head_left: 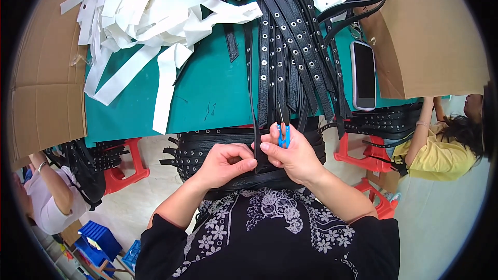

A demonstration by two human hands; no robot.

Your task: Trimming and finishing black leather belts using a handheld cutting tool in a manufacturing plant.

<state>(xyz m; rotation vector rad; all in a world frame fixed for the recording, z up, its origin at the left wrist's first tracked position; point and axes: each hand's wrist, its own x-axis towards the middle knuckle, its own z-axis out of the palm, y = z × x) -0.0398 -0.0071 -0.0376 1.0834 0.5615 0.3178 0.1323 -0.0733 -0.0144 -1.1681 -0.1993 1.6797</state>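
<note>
Both bare forearms rose from the lower edge, out of dark sleeves, and angled inward to meet at centre. The left hand (225, 163) was curled closed, knuckles up, fingertips pinched against the thumb. The right hand (293, 153) sat just beside it — touching at the fingertips — fingers folded in a grip, thumb pressed forward.

I wear a black top with short sleeves that end above my elbows, so both forearms are bare. A pale, lace-like print runs across its front, with paisley swirls in the middle and small white flowers scattered down the left side. My left hand (224, 163) and right hand (293, 151) carry no gloves.
</note>
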